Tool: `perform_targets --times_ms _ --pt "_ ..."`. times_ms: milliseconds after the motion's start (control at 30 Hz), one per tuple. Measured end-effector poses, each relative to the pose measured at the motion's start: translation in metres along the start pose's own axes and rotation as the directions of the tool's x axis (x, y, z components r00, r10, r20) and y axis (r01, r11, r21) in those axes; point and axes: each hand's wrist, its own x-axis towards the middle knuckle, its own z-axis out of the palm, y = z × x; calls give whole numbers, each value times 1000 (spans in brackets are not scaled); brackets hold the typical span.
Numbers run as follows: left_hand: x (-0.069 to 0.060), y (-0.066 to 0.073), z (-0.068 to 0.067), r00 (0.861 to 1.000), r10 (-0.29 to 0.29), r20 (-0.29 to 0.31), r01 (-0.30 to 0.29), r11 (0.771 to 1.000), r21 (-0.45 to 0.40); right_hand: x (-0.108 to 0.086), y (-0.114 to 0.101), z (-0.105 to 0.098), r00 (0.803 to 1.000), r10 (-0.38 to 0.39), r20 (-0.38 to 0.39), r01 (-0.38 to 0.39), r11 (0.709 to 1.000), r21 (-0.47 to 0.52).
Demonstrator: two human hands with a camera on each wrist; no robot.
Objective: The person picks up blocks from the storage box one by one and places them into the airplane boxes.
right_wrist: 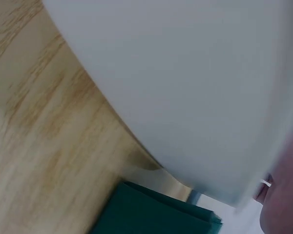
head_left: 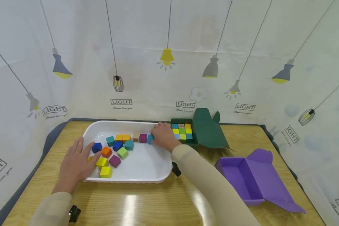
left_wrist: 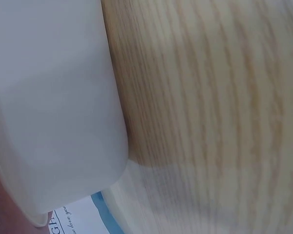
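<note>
In the head view a white tray (head_left: pixel 147 169) holds several coloured wooden cubes. My left hand (head_left: pixel 76 161) lies over the tray's left rim with fingers extended; beside its thumb are a dark blue cube (head_left: pixel 96 147) and a yellow cube (head_left: pixel 102 162), and it partly covers another yellowish cube. My right hand (head_left: pixel 164 135) reaches over the right rim, its fingers bent around a teal cube (head_left: pixel 150 139). That cube ends a row with a purple cube (head_left: pixel 142 138) and a plain lettered cube (head_left: pixel 136 137). The wrist views show mostly the tray's outer wall (left_wrist: pixel 58 97).
Right of the tray stands an open green box (head_left: pixel 196 142) filled with cubes, its lid folded out to the right. An open purple box (head_left: pixel 237 175) sits nearer on the wooden table (head_left: pixel 147 204). Behind hangs a lamp-patterned cloth (head_left: pixel 147 88).
</note>
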Motion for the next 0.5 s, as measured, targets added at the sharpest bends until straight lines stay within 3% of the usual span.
perform_targets --times_ms 233,500 --pt "0 1 1 1000 -3 9 3 1000 -9 -10 7 -15 998 -31 -63 31 999 7" --pt "0 5 -1 999 -28 17 29 999 -17 -25 24 -35 997 -11 -72 13 1000 27"
